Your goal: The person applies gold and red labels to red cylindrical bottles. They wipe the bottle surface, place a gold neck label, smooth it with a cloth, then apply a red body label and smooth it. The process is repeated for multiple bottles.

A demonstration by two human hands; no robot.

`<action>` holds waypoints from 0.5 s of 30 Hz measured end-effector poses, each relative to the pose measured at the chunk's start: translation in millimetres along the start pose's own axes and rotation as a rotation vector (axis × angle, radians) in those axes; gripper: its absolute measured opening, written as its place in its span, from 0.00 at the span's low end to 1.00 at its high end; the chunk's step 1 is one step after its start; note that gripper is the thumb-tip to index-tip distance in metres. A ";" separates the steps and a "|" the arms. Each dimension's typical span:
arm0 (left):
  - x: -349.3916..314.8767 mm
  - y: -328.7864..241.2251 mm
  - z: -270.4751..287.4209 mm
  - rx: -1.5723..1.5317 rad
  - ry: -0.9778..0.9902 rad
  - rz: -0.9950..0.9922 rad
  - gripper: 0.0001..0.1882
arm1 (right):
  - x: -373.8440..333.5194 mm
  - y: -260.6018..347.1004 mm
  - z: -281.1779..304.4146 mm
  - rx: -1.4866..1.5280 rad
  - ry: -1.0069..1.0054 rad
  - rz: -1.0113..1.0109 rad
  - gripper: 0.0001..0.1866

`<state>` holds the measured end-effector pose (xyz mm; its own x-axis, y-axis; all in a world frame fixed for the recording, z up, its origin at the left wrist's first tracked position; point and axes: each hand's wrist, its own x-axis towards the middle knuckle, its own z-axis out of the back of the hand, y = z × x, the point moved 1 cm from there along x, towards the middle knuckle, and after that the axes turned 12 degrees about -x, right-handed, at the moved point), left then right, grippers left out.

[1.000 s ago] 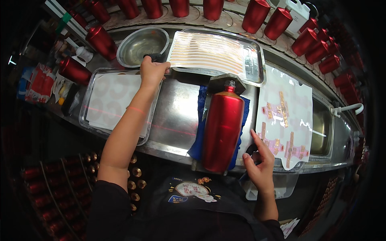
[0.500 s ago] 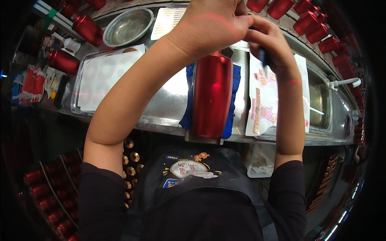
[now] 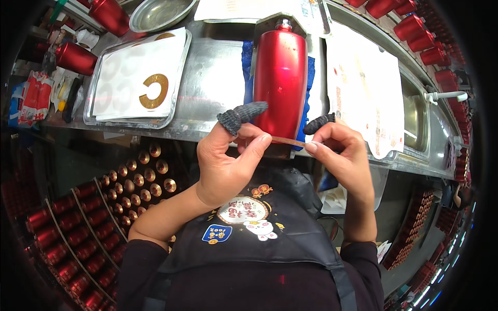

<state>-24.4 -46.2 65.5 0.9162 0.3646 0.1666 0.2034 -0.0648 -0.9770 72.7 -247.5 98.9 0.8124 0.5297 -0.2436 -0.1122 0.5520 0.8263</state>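
Observation:
A thin brownish-gold strip (image 3: 288, 141) stretches level between my two hands, over the near end of a shiny red bottle (image 3: 281, 78). My left hand (image 3: 220, 163) pinches the strip's left end between thumb and fingers; a grey knitted finger cover (image 3: 241, 115) sits on its raised index finger. At the other end, my right hand (image 3: 345, 155) pinches the strip too, with a black finger cover (image 3: 319, 123) on one finger. The bottle lies with its silver neck pointing away, on a blue cloth (image 3: 310, 78) over the steel worktop (image 3: 210, 88).
On the left, a clear tray (image 3: 179, 103) holds white sheets (image 3: 150, 57) with a gold C-shaped piece (image 3: 164, 89). A metal bowl (image 3: 161, 14) stands behind. Printed sheets (image 3: 365, 83) lie right, beside a sink (image 3: 415, 116). Racked red bottles (image 3: 67, 233) fill the lower left.
Both hands have come down from beyond the bottle's far end to its near end. The strip now shows between them, and the bottle's neck and gold C-shaped piece are uncovered.

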 end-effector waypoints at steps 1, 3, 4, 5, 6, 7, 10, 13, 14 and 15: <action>-6.6 6.5 3.5 0.002 -0.018 0.023 0.21 | -0.8 -5.8 -7.8 0.005 -0.004 -0.003 0.07; -14.6 15.1 7.7 -0.022 -0.050 0.043 0.21 | -3.9 -13.8 -16.6 0.087 -0.014 -0.061 0.08; -15.8 17.9 8.7 -0.073 -0.061 0.079 0.22 | -4.5 -15.6 -18.7 0.114 -0.028 -0.067 0.08; -15.2 20.1 9.0 -0.084 -0.058 0.099 0.22 | -4.2 -15.7 -19.9 0.143 -0.045 -0.044 0.08; -13.4 20.9 8.1 -0.096 -0.055 0.119 0.22 | -4.6 -14.7 -19.3 0.119 -0.046 -0.068 0.08; -10.6 22.4 8.8 -0.108 -0.060 0.132 0.22 | -3.7 -12.7 -19.3 0.097 -0.049 -0.061 0.08; -4.7 22.5 7.1 -0.090 -0.047 0.109 0.23 | -1.4 -5.6 -16.1 0.074 -0.060 -0.062 0.08; -2.6 24.4 12.8 -0.157 -0.040 0.203 0.28 | -0.8 -2.5 -15.2 0.111 -0.045 -0.081 0.08; -1.0 24.8 17.7 -0.062 -0.036 0.149 0.30 | -0.1 -2.7 -15.5 0.129 -0.040 -0.089 0.08; 0.5 24.3 21.3 0.033 -0.029 0.103 0.31 | -0.9 -3.2 -15.2 0.147 -0.040 -0.114 0.08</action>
<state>-26.3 -27.8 39.0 0.9210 0.3847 0.0618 0.0970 -0.0728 -0.9926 63.7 -240.0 88.8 0.8375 0.4413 -0.3221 0.0644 0.5057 0.8603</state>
